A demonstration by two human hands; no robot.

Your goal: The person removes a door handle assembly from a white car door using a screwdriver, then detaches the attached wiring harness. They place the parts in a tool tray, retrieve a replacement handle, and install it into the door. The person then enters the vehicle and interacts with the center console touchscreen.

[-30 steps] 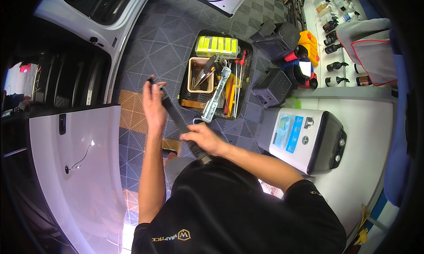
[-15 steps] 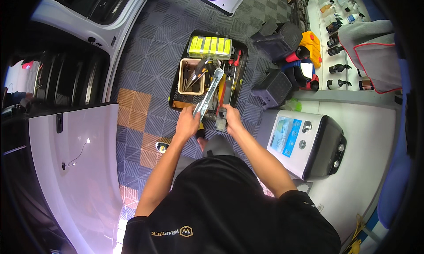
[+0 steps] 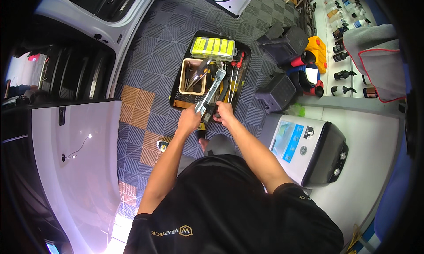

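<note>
My left hand (image 3: 190, 120) is closed around the lower end of a long silver metal piece (image 3: 212, 90), which slants up and right over a black tool tray (image 3: 177, 84). Close beside it, my right hand (image 3: 224, 112) has its fingers curled at a dark object; its kind is hidden by the fingers and the clutter. In the tray lie a beige bin (image 3: 193, 92) of hand tools, a clear case with yellow labels (image 3: 213, 48) and red-handled screwdrivers (image 3: 239, 62). The metal piece covers part of these tools.
To the left stands an open white vehicle door (image 3: 77, 165). On the right are a white and black machine (image 3: 309, 148), dark plastic boxes (image 3: 277, 91), a yellow container (image 3: 316, 51) and a shelf of spray bottles (image 3: 342, 75). Grey floor tiles (image 3: 148, 68) surround the tray.
My right hand has moved slightly left, toward the left hand, and the grey object seen by it before no longer shows. The silver piece stays in my left hand. The view has shifted slightly.
</note>
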